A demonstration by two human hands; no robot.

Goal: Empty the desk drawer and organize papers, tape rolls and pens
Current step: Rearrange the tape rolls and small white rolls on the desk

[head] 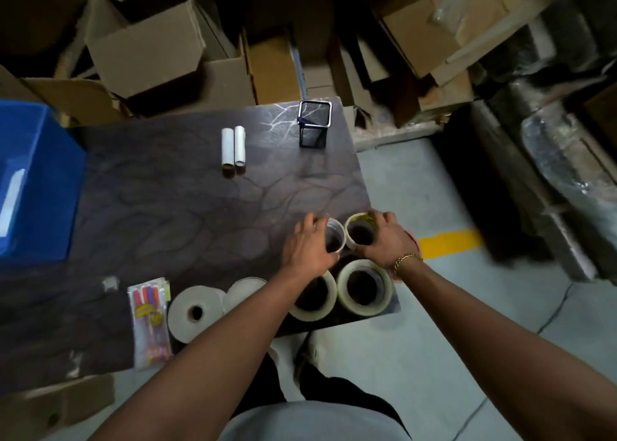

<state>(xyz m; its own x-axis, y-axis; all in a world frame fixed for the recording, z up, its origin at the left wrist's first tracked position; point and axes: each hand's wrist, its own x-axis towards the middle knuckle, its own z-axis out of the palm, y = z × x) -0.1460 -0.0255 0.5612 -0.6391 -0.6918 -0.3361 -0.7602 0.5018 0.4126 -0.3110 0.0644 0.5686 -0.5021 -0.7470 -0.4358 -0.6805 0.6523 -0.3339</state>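
On the dark desk (150,213) my left hand (309,245) grips a small clear tape roll (335,238). Beside it my right hand (385,238) grips a yellow-printed tape roll (359,228); the two rolls touch. Just nearer me lie two big clear tape rolls, one (364,287) in full view and one (314,298) partly under my left forearm. Two white paper rolls (195,312) (243,290) lie to their left. A pack of coloured pens (150,320) rests near the front edge. A black mesh pen holder (313,123) stands at the far right corner.
Two white tubes (233,147) lie side by side at the desk's far middle. A blue bin (36,180) stands on the left end. Cardboard boxes (150,50) pile up behind the desk. Wrapped rolls (551,160) lean on the right. Grey floor with a yellow stripe (447,242) lies right.
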